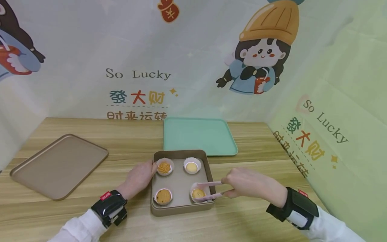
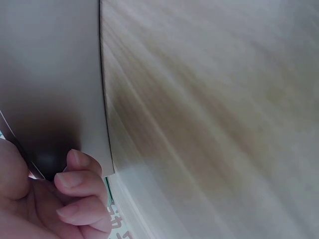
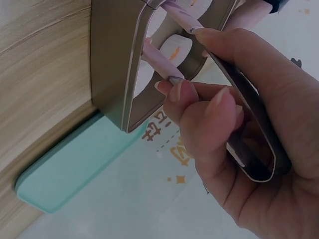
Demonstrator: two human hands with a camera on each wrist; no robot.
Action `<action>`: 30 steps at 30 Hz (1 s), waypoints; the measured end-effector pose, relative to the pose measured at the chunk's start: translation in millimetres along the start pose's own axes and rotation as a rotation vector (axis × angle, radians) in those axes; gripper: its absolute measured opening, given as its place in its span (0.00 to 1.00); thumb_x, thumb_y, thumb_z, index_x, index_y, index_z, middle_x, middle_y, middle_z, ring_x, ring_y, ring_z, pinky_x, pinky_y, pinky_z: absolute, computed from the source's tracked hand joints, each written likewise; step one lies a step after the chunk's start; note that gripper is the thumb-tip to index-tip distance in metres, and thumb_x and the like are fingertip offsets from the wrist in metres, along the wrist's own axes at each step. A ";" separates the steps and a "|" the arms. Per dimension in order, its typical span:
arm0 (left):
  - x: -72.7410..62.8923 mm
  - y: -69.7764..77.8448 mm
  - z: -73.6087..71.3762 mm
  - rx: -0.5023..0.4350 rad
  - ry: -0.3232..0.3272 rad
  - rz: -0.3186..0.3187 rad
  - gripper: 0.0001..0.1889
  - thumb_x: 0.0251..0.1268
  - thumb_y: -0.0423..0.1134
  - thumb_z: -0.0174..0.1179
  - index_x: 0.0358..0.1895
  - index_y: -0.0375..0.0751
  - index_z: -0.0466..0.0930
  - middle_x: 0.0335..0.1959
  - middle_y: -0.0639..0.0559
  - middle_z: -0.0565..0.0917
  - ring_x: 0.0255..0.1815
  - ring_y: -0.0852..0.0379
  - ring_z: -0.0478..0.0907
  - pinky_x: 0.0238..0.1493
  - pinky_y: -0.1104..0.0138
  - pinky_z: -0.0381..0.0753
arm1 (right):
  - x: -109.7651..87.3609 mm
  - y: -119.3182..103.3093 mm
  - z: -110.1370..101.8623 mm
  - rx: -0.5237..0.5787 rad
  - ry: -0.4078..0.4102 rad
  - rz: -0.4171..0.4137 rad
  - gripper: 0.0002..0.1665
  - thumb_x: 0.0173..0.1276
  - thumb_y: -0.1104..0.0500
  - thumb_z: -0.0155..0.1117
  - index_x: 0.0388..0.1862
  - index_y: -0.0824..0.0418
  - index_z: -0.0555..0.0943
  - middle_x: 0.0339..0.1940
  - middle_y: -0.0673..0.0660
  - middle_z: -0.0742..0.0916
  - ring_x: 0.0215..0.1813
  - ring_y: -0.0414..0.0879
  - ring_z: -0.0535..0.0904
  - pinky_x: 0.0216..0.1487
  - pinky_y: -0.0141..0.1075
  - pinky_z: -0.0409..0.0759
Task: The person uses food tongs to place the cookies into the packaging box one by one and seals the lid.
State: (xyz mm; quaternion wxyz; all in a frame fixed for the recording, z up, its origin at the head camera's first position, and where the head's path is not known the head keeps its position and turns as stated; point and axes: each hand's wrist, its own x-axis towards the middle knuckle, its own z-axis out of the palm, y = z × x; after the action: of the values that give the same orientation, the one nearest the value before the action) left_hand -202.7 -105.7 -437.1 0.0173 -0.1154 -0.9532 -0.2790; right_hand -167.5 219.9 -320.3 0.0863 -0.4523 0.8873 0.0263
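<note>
A square brown baking pan [image 1: 181, 211] holds cookies in white paper cups. My left hand [image 1: 140, 178] grips its left wall, thumb at the rim and fingers curled against the outside, as the left wrist view shows. In my right hand [image 1: 246, 181] are tongs [image 3: 271, 162] with pale pink tips, pinched between thumb and fingers. Those tips reach over the pan's right rim, one on each side of a yellow cookie [image 1: 198, 193] at the near right. A swirled cookie [image 1: 164, 167] sits far left, a pale cookie [image 1: 191, 167] far right, and a speckled brown cookie [image 1: 163, 197] near left.
Behind the pan lies a mint-green tray [image 1: 199, 134], close to the pan's far wall. A flat brown tray [image 1: 63, 168] rests at the left of the wooden table [image 1: 127, 218]. A printed cloth [image 1: 193, 60] stands along the back and sides.
</note>
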 end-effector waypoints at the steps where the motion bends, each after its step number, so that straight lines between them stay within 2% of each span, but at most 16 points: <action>1: -0.2 0.0 0.0 0.000 0.002 -0.001 0.17 0.83 0.39 0.46 0.31 0.34 0.74 0.23 0.46 0.70 0.27 0.47 0.73 0.32 0.47 0.78 | 0.3 0.0 0.1 0.003 0.001 0.003 0.10 0.65 0.58 0.76 0.30 0.63 0.84 0.21 0.46 0.80 0.23 0.31 0.64 0.24 0.26 0.69; 7: 0.2 1.1 1.6 -0.003 -0.004 -0.003 0.17 0.83 0.39 0.45 0.31 0.37 0.72 0.23 0.47 0.69 0.27 0.47 0.72 0.31 0.48 0.77 | -6.3 3.9 -5.0 0.085 -0.002 0.038 0.11 0.66 0.57 0.75 0.34 0.64 0.84 0.21 0.46 0.81 0.22 0.31 0.67 0.24 0.26 0.71; 11: 0.2 0.2 2.1 -0.012 -0.015 -0.006 0.16 0.83 0.40 0.45 0.32 0.36 0.72 0.23 0.48 0.69 0.27 0.48 0.71 0.29 0.52 0.76 | -15.3 13.9 -15.0 0.160 0.094 0.032 0.10 0.68 0.58 0.73 0.36 0.63 0.83 0.18 0.44 0.76 0.20 0.29 0.62 0.20 0.25 0.65; 13: 0.1 -0.5 2.0 -0.020 -0.022 -0.009 0.16 0.83 0.40 0.44 0.33 0.36 0.72 0.23 0.48 0.69 0.27 0.48 0.71 0.28 0.54 0.74 | -19.0 21.6 -20.4 0.206 0.158 0.068 0.08 0.70 0.59 0.71 0.38 0.64 0.83 0.17 0.43 0.74 0.19 0.28 0.61 0.19 0.25 0.63; 17: 0.0 -0.5 1.6 -0.023 -0.027 -0.011 0.16 0.84 0.40 0.44 0.33 0.36 0.72 0.23 0.48 0.69 0.27 0.48 0.71 0.28 0.55 0.73 | -21.2 45.3 -23.4 0.271 0.267 0.242 0.09 0.74 0.61 0.68 0.41 0.67 0.83 0.17 0.45 0.72 0.16 0.32 0.65 0.18 0.28 0.66; 18: -0.3 -0.5 1.6 -0.020 -0.023 -0.007 0.16 0.83 0.40 0.45 0.33 0.36 0.72 0.23 0.48 0.69 0.27 0.48 0.71 0.28 0.54 0.74 | -20.6 52.6 -21.6 0.285 0.289 0.289 0.07 0.74 0.61 0.67 0.38 0.65 0.81 0.16 0.46 0.72 0.15 0.33 0.65 0.18 0.29 0.66; 24: -1.7 -0.2 2.8 -0.013 -0.018 0.007 0.15 0.82 0.38 0.46 0.33 0.35 0.73 0.23 0.48 0.68 0.28 0.48 0.71 0.32 0.49 0.77 | -16.6 96.1 3.7 0.295 0.366 0.541 0.14 0.77 0.62 0.63 0.29 0.66 0.75 0.14 0.49 0.70 0.16 0.38 0.63 0.18 0.30 0.61; 27: -1.5 -0.1 2.4 -0.009 -0.012 0.006 0.16 0.82 0.38 0.46 0.33 0.35 0.73 0.23 0.48 0.68 0.27 0.47 0.72 0.32 0.48 0.77 | -15.2 116.0 18.5 0.296 0.390 0.636 0.16 0.78 0.62 0.61 0.28 0.66 0.73 0.14 0.49 0.67 0.15 0.39 0.62 0.19 0.29 0.60; 30: -1.1 0.3 1.5 -0.008 -0.004 0.003 0.16 0.82 0.38 0.46 0.32 0.35 0.72 0.22 0.48 0.69 0.27 0.47 0.72 0.31 0.48 0.77 | -13.9 133.9 34.0 0.272 0.409 0.686 0.19 0.79 0.60 0.60 0.27 0.70 0.75 0.14 0.50 0.68 0.15 0.40 0.64 0.18 0.29 0.62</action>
State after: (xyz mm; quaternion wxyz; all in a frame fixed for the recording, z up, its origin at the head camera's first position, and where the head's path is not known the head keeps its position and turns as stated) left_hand -201.5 -104.9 -438.3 0.0152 -0.1176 -0.9520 -0.2823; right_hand -263.1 314.2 -355.6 -0.0464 -0.1113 0.9806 -0.1543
